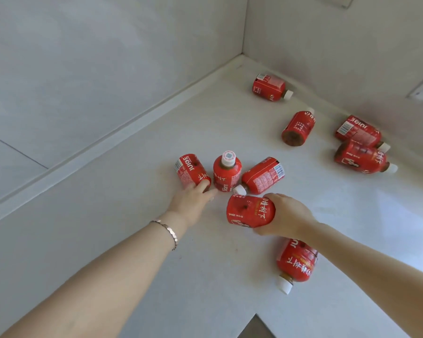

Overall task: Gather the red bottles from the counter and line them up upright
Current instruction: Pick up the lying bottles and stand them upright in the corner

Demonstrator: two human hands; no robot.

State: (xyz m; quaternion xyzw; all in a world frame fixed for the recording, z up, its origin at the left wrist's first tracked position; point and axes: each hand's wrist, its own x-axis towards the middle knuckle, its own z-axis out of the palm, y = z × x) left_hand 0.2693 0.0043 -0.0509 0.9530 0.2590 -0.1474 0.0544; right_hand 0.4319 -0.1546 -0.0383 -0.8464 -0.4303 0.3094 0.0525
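Note:
Several red juice bottles with white caps lie scattered on a pale counter. One bottle stands upright in the middle. To its left lies a bottle, and the fingers of my left hand touch its near end. Another bottle lies to the right of the upright one. My right hand is shut on the cap end of a bottle held on its side. A further bottle lies under my right forearm.
Several more bottles lie at the far right: one near the corner, one pointing away, and a pair side by side. Tiled walls close the back and right. The counter's edge has a notch in front.

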